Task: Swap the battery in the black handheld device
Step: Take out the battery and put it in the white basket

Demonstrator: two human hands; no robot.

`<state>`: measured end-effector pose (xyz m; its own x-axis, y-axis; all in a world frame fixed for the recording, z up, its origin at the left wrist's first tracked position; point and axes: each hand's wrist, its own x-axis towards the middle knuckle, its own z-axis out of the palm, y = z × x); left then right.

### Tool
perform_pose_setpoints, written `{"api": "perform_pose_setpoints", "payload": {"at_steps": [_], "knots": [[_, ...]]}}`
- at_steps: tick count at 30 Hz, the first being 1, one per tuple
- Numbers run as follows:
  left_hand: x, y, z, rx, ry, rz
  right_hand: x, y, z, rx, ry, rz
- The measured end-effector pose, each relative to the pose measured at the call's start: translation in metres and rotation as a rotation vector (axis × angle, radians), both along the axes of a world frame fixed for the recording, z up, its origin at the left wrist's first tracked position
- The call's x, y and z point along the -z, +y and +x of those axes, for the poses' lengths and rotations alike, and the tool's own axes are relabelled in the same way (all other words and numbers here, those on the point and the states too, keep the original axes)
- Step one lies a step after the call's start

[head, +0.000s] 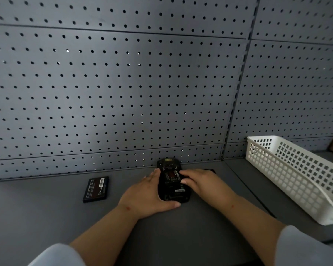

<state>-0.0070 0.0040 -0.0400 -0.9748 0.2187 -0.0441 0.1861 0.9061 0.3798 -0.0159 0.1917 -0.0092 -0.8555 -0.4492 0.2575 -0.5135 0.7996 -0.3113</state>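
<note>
- Head view: the black handheld device (173,181) lies back-up on the grey table (46,217), close to the pegboard wall (123,83), with its rear cover off and a battery (172,176) with a red label showing in the open bay.
- The left hand (149,195) lies flat against the device's left side; its fingers (154,175) stretch along that edge and the thumb curls under the near end, so the hand steadies the device rather than closing round it.
- The right hand (202,184) rests on the device's right side, its fingers (185,174) lightly curled and laid on the battery in the bay; whether they press or pinch it I cannot tell.
- A second, loose battery (96,189) lies flat on the table well to the left of the left fingers, touching nothing.
- A small dark part (210,170) shows just beyond the right fingers, mostly hidden.
- A white perforated basket (296,175) stands far to the right of the right fingers.
- Pale sleeves (56,255) cover both upper forearms.
</note>
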Motion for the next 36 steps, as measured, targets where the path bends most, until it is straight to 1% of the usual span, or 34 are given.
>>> {"api": "perform_pose_setpoints", "payload": {"at_steps": [3, 7, 10, 12, 15, 20, 28, 33, 36], "knots": [[0.0, 0.0, 0.0, 0.006, 0.019, 0.014, 0.002, -0.007, 0.004, 0.029, 0.051, -0.2], [-0.002, 0.001, 0.002, 0.02, 0.037, 0.007, 0.005, -0.021, 0.011, 0.197, -0.053, -0.498], [-0.002, 0.001, 0.002, 0.019, 0.041, 0.003, 0.007, -0.032, 0.013, 0.34, -0.062, -0.598], [-0.002, 0.001, 0.001, 0.011, 0.043, 0.012, 0.007, -0.039, 0.014, 0.408, -0.094, -0.582], [-0.001, 0.0, 0.001, 0.004, 0.04, 0.032, 0.005, -0.05, 0.015, 0.458, -0.087, -0.503], [-0.003, 0.0, 0.002, 0.019, 0.015, 0.034, 0.003, -0.062, 0.018, 0.489, -0.07, -0.439], [-0.005, 0.001, 0.005, 0.012, 0.04, 0.02, 0.003, -0.058, 0.016, 0.521, -0.084, -0.303], [-0.007, 0.001, 0.005, 0.004, 0.034, 0.042, 0.003, -0.048, 0.017, 0.534, -0.074, -0.264], [-0.008, 0.002, 0.006, -0.002, 0.018, 0.046, 0.002, -0.04, 0.017, 0.539, -0.065, -0.284]]}}
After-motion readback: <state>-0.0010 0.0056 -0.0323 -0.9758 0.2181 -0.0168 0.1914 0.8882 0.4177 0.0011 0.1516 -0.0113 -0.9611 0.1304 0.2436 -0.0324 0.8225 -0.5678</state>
